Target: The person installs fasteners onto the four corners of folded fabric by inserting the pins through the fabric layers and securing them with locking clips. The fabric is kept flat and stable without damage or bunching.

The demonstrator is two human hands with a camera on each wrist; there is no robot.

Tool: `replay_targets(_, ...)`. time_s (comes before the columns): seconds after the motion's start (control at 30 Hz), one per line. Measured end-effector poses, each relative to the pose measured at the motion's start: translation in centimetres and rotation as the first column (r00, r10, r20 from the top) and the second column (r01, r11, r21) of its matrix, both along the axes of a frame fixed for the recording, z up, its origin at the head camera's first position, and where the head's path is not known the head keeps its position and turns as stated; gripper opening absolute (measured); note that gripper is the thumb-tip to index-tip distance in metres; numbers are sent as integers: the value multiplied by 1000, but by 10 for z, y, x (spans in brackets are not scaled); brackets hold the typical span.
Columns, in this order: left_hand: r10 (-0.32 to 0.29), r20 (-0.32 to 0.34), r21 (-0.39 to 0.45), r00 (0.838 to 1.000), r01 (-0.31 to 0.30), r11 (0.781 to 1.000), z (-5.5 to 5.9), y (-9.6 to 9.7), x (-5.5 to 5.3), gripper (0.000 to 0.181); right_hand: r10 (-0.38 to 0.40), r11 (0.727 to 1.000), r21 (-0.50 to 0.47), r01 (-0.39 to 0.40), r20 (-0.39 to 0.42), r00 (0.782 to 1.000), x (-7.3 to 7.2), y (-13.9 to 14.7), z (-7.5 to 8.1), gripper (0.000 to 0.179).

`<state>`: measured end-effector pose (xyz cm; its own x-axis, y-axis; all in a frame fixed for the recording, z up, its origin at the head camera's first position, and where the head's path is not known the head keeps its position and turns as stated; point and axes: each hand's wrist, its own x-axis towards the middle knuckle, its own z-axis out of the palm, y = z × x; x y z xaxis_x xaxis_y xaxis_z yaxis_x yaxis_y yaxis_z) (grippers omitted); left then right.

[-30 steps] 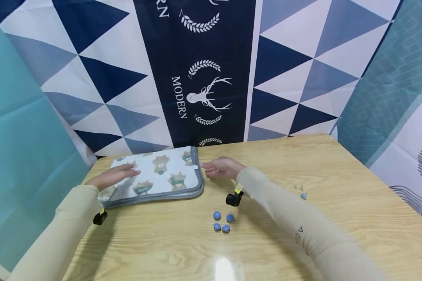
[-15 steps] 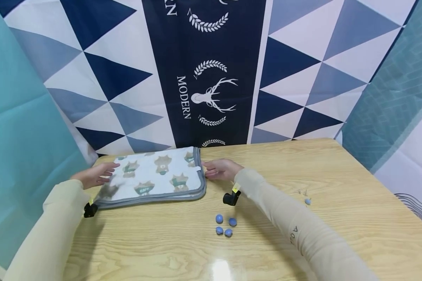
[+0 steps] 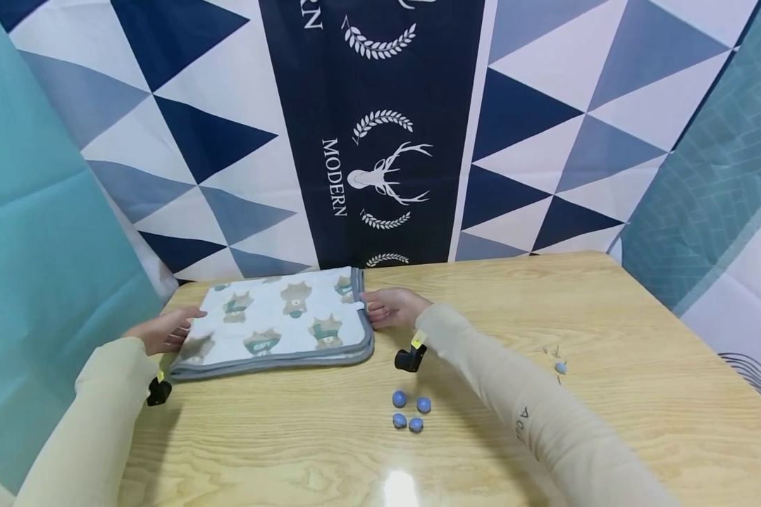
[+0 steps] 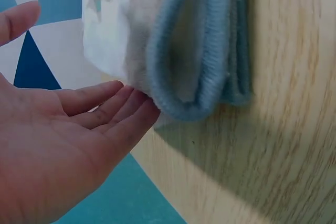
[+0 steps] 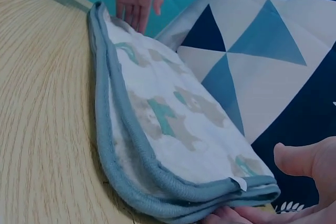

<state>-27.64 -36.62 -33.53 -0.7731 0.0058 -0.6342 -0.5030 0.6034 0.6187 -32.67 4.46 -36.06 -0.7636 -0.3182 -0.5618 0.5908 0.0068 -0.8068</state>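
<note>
A folded baby blanket [image 3: 298, 320], white with a bear print and grey-blue edging, lies at the back left of the wooden table. At its left side is my left hand [image 3: 158, 332]. In the left wrist view that hand's straight fingers [image 4: 121, 124] touch the folded side, and its thumb stands well apart. My right hand [image 3: 396, 308] is at the right edge, near a small white tag. From the right wrist view, its fingertips reach under the edging while the thumb [image 5: 294, 158] stays raised off the cloth; the fingertips are partly hidden.
Several small round blue pieces [image 3: 399, 398] lie on the table [image 3: 279, 436] in front of the right wrist. Farther right lies another small blue piece [image 3: 561, 367] with thin bits beside it. A patterned curtain [image 3: 380, 141] hangs behind the table's back edge.
My left hand has come off the blanket's top, moved left, then lowered to its left side. The right hand has stayed at the right edge, moving slightly closer in.
</note>
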Motion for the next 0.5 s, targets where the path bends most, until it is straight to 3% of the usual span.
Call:
replay_targets(0.13, 56, 21, -2, 998, -56, 998, -3, -2, 2, 90, 17, 1000, -8, -18, -20, 1000, -7, -6, -8, 49)
replay_targets(0.23, 86, 44, -6, 995, -86, 996, -3, -1, 3, 89, 52, 997, -64, -52, -3, 999, -39, -6, -44, 34)
replay_targets(0.33, 100, 70, -11, 993, -99, 995, -5, -2, 5, 89, 40, 998, -48, -38, 35, 999, -49, -7, -55, 26)
replay_targets(0.37, 99, 76, -15, 992, -98, 995, -5, -2, 6, 89, 32, 999, -12, -32, 52, 998, -49, -8, -54, 26)
replay_targets(0.43, 93, 81, -25, 992, -91, 996, -6, -4, 9, 86, -7, 998, 70, 2, 67, 998, -22, -12, -26, 28)
replay_targets(0.5, 88, 84, -27, 993, -86, 996, -7, -6, 12, 85, 8, 996, 89, -16, 87, 996, -3, -12, -5, 35)
